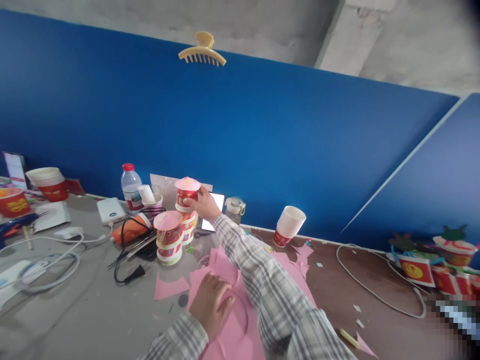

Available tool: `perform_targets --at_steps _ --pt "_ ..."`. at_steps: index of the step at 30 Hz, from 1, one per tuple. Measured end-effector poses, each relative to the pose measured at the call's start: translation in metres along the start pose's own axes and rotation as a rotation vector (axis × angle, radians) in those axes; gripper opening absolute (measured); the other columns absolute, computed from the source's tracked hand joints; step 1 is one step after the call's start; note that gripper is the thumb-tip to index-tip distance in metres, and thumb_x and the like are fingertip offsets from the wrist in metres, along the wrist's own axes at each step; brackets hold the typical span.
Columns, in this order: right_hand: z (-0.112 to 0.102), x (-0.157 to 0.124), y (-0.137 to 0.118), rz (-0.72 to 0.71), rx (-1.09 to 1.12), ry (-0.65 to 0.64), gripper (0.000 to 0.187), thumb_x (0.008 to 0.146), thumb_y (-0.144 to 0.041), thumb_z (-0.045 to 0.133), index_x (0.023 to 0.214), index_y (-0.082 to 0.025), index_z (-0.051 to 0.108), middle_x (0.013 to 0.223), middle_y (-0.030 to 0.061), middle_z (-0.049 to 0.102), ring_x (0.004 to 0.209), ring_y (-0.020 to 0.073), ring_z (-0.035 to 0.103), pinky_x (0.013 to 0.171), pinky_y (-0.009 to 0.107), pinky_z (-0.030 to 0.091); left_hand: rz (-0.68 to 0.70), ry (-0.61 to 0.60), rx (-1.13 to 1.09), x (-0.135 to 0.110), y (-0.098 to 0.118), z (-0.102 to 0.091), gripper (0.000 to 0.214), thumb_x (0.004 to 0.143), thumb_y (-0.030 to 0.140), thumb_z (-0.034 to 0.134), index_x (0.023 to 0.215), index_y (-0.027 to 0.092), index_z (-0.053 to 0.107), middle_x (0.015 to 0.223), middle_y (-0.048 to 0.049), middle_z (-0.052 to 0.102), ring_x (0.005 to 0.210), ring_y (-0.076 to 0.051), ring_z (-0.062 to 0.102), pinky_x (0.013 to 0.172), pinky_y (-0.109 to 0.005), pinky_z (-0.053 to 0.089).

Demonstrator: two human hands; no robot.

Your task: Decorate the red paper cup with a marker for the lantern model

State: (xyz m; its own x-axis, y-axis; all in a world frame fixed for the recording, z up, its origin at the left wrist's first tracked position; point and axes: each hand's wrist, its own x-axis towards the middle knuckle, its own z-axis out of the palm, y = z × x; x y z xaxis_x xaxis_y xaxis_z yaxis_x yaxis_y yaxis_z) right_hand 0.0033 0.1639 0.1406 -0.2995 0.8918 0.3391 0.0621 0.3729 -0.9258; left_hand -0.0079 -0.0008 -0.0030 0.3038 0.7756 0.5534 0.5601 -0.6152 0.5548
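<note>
My right hand [205, 204] reaches forward and grips a red paper cup [186, 194] with a pink paper cone roof. That cup sits on top of a stack of upturned red-and-white paper cups [188, 222]. Beside it on the left stands a shorter paper-cup tower [168, 239] with a flat pink paper top. My left hand [210, 304] rests palm down on overlapping pink paper sheets [240, 325], fingers loosely stretched and holding nothing. A cut pink paper scrap [170, 288] lies to its left.
A blue partition [262, 140] with a yellow hair claw clip [202, 50] closes off the back. Around the desk are a plastic bottle [131, 187], a glass jar [235, 207], nested paper cups [290, 222], a black plug [135, 273], a white power bank [111, 210] and a white cable [369, 285].
</note>
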Motion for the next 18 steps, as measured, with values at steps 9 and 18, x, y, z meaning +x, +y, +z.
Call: perform_targets --at_steps 9,18 --pt "-0.064 -0.103 0.014 0.021 -0.146 0.236 0.04 0.063 -0.021 0.065 0.103 -0.025 0.059 0.105 0.0052 0.068 0.098 0.0233 0.065 0.091 0.036 0.05 0.031 -0.003 0.042 0.003 -0.001 0.0 0.012 0.061 0.021 0.056 0.072 0.025 0.056 0.068 -0.006 0.064 0.067 -0.029 0.056 0.069 -0.05 0.044" --pt "-0.227 -0.169 0.04 0.084 -0.492 0.883 0.036 0.069 -0.029 0.053 0.105 -0.023 0.055 0.103 0.013 0.06 0.095 0.0281 0.06 0.087 0.046 0.046 0.049 0.002 0.109 0.006 0.0 -0.002 0.009 0.06 0.023 0.057 0.068 0.026 0.058 0.063 -0.0025 0.064 0.064 -0.026 0.056 0.07 -0.049 0.043"
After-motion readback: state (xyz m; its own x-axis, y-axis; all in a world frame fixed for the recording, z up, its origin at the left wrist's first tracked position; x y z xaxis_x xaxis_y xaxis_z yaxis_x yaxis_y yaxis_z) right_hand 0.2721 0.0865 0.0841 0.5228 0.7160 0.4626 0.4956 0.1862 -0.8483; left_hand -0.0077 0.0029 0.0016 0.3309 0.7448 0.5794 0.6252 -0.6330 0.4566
